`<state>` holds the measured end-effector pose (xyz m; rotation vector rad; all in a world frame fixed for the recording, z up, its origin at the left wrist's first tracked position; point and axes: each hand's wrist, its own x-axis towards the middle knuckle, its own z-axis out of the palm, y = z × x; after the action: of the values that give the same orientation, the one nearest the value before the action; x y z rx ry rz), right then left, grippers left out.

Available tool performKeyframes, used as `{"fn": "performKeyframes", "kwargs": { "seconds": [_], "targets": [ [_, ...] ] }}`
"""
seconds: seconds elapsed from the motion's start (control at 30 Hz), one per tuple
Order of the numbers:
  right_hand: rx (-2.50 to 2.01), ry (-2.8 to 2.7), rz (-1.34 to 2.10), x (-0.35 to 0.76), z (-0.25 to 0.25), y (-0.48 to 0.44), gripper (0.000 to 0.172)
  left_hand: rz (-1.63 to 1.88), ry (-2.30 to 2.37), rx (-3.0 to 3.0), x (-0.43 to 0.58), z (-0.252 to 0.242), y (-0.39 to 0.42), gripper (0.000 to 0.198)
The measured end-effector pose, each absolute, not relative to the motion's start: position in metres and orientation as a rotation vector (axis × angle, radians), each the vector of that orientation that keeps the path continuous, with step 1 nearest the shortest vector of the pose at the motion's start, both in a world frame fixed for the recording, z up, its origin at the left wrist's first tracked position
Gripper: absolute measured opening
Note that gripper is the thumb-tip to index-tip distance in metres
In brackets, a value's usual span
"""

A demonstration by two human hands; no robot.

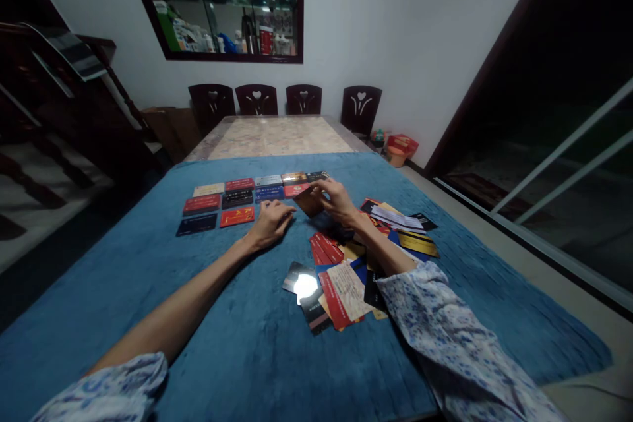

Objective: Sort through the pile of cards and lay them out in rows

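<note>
Plastic cards lie in neat rows (237,199) on a blue cloth (148,277) over the table. My right hand (336,201) pinches a reddish card (298,190) at the right end of the rows, its fingers closed on it. My left hand (271,221) rests palm down on the cloth just right of a red card (237,216), fingers loosely curled and holding nothing. A loose heap of cards (346,277) lies under and beside my right forearm, one of them glaring with reflected light (305,285).
Several dark chairs (257,99) stand at the far end of the table, whose bare marbled top (277,137) shows beyond the cloth. A wall cabinet with bottles (222,0) hangs above. A red basket (401,145) sits on the floor at right, near glass doors.
</note>
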<state>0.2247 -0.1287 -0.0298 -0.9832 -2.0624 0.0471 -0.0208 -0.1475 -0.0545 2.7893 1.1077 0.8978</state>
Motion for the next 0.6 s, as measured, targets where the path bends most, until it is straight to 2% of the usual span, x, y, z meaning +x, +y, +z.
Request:
{"fn": "performKeyframes", "kwargs": {
  "seconds": [0.2,0.6],
  "targets": [
    [-1.080,-2.209,-0.148,0.221,-0.024,-0.135,0.026,0.966,1.139,2.772,-0.020,-0.051,-0.151,0.026],
    [-1.045,-2.308,-0.120,0.203,-0.040,-0.138,0.020,1.024,1.121,2.761,-0.019,-0.048,-0.154,0.021]
  ]
}}
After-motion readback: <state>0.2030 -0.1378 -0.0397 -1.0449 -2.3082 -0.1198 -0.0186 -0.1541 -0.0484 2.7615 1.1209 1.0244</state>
